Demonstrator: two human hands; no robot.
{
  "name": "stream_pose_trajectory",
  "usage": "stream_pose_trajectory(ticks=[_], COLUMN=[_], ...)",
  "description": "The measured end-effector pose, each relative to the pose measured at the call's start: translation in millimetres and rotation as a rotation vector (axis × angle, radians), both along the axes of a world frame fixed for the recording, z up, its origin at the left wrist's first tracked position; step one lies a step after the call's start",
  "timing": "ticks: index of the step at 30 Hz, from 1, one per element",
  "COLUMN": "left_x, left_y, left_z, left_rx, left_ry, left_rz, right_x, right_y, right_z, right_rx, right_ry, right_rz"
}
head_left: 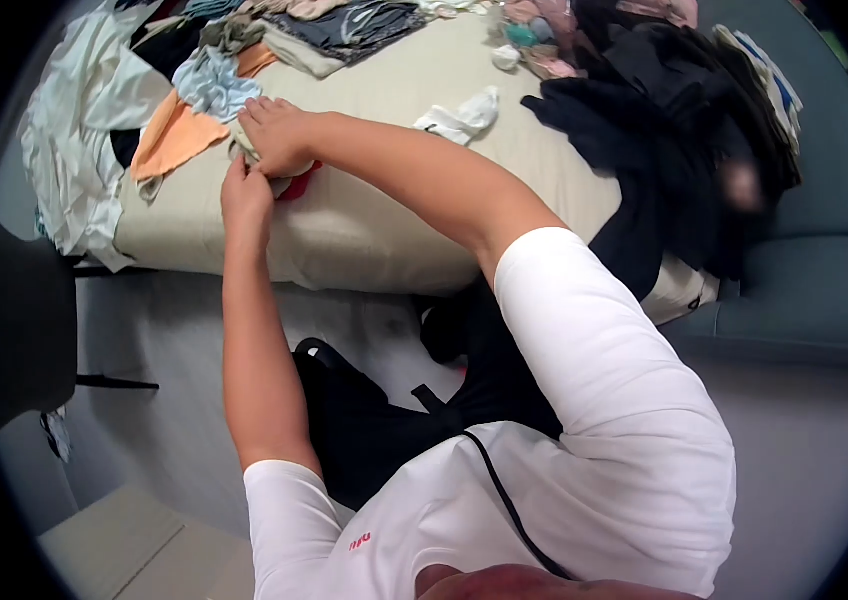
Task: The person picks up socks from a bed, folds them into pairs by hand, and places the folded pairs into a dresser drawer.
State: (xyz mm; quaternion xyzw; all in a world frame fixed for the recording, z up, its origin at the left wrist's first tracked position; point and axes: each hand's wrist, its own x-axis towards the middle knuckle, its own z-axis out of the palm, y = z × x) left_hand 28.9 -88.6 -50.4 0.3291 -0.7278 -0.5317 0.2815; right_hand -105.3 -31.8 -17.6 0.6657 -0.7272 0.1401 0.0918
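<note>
Both hands meet over the left part of the cream-covered bed. My left hand [247, 190] is closed on the near edge of a pale greenish cloth [244, 143]. Palm down, my right hand [281, 135] lies over the same cloth, its fingers laid out toward the far left. Beneath my right wrist a red cloth [301, 183] shows in part. Just left of the hands are an orange cloth [176, 137] and a light blue crumpled cloth [214, 84]. How much cloth lies under my right palm is hidden.
White garments [84, 130] hang over the bed's left end. A small white cloth [464, 116] lies mid-bed [384, 220]. Dark clothes [644, 120] are heaped on the right, beside a grey-blue seat [814, 290]. A dark chair [29, 320] stands at left.
</note>
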Motion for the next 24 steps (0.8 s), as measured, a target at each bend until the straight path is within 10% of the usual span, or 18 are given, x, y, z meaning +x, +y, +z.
stream_pose_trajectory(ticks=[3, 6, 11, 14, 16, 19, 24], left_x=[5, 13, 8, -10, -15, -20, -28], left_y=[0, 18, 73, 109, 129, 141, 150], left_z=[-10, 8, 42, 31, 35, 36, 19], left_rx=[0.044, -0.561, -0.621, -0.093, 0.105, 1.098, 1.238], left_ry=[0.071, -0.220, 0.325, 0.236, 0.172, 0.017, 0.117], left_rz=[0.029, 0.477, 0.143, -0.313, -0.355, -0.353, -0.576], right_x=[-40, -109, -118, -115, -95, -52, -20], right_y=[19, 94, 212, 231, 234, 246, 260], right_z=[28, 39, 44, 22, 9, 15, 18], right_rx=[-0.057, -0.142, 0.696, 0.414, -0.259, -0.113, -0.077], right_ry=[-0.368, -0.175, -0.107, -0.138, -0.805, -0.757, -0.873], right_rz=[0.092, -0.216, -0.517, -0.461, -0.061, 0.045, 0.135])
